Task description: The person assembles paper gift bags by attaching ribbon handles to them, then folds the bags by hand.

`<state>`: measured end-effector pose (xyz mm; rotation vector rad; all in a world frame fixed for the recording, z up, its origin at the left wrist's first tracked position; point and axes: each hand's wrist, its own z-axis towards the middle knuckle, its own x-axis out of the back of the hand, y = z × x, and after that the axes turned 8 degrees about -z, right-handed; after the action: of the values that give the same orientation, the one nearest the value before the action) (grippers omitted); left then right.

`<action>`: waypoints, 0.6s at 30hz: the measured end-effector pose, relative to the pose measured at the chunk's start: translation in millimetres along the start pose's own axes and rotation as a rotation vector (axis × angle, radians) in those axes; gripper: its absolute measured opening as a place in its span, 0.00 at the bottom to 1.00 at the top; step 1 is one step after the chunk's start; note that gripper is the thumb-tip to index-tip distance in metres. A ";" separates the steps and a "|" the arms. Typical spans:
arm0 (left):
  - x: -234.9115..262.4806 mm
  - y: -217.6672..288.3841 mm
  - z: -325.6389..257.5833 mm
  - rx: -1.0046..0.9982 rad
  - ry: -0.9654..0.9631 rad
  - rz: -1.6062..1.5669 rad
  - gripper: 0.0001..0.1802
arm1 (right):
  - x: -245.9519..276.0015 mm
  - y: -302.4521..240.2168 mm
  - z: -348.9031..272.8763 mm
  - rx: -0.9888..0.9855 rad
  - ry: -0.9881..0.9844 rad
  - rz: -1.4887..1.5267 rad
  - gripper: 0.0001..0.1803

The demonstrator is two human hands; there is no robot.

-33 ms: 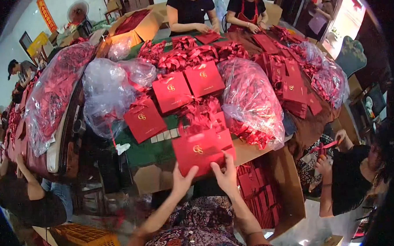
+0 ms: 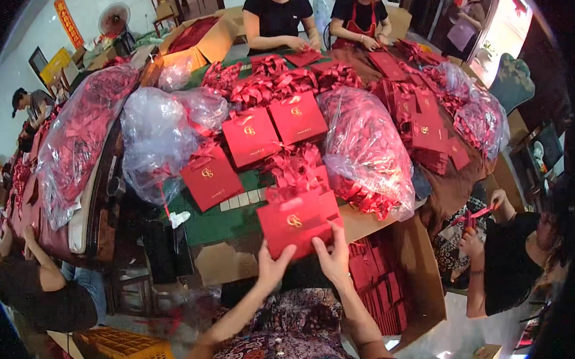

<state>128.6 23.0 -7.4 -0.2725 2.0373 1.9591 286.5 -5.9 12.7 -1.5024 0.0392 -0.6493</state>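
Note:
Red paper gift bags with gold lettering and red ribbons fill the middle of the table. At the near edge, a red gift bag [image 2: 293,234] is between my two hands, with its printed face up. My left hand [image 2: 275,267] grips its near left corner, thumb on top. On its near right corner, my right hand [image 2: 332,258] is closed with the thumb over the face. Bunched ribbons [image 2: 297,169] and another bag's edge lie right behind it. Beyond are a tilted red bag [image 2: 212,179] on the left and two stacks of red bags [image 2: 250,137] side by side.
Clear plastic sacks of red bags [image 2: 369,144] flank the middle. A cardboard box [image 2: 427,282] of packed red bags stands below on my right. An orange crate [image 2: 131,353] sits on the floor at left. Several people work around the table, one [image 2: 509,259] close on my right.
My hands and the red gift bag have shifted slightly to the right. The grip is the same.

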 end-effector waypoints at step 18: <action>-0.8 -68.4 54.2 -0.289 0.049 0.716 0.44 | 5.5 71.0 48.3 0.232 0.080 -0.340 0.28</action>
<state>157.1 73.4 -72.7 0.4195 2.0497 2.6813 337.3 30.9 -46.1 -1.2671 -0.2278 -0.9534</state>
